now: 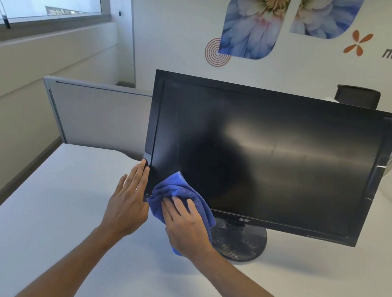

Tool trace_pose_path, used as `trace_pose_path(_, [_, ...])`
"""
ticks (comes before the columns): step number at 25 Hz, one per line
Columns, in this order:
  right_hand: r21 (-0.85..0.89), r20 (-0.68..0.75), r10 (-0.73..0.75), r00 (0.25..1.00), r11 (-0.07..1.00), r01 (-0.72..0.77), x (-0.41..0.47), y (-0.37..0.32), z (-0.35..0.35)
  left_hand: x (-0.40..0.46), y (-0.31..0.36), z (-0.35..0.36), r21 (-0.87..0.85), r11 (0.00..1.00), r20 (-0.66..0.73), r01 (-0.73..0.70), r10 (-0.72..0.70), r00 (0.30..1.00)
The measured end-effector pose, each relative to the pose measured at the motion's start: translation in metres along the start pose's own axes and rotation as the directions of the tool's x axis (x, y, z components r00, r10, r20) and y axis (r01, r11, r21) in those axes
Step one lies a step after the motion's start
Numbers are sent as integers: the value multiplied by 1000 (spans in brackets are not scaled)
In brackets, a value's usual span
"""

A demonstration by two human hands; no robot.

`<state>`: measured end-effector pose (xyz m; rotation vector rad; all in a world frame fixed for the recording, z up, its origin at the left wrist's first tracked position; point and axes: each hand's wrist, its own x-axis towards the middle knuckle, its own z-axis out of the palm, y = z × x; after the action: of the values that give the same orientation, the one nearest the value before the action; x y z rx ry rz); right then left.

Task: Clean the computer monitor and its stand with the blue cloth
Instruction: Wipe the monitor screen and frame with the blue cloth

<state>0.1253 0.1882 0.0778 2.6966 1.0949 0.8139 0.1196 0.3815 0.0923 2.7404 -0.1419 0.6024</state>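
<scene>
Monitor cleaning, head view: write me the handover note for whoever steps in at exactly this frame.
Left hand: fingers straight, resting against the lower left edge of the monitor, steadying it.
Right hand: presses the bunched blue cloth onto the screen's bottom left corner.
The monitor stands upright on its round stand on the white desk.
Done: cannot tell how much has been wiped; faint smears show on the screen.
Left: the rest of the screen and bezel, judging by those smears, and the stand base, which looks dusty and streaked.
</scene>
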Motion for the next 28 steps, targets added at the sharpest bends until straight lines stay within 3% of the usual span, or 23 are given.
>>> trace_pose_path(6, [-3, -2, 60, 998, 998, -60, -49, 42, -2, -3, 12, 2, 70, 997, 70, 25, -30, 997])
trace_pose_path(14, [7, -42, 198, 979, 980, -198, -112, 96, -6, -2, 30, 10, 38, 998, 71, 51, -54, 996])
trace_pose_path(28, [-84, -56, 387, 920, 917, -391, -223, 193, -11, -3, 26, 11, 126, 992, 100, 23, -36, 994])
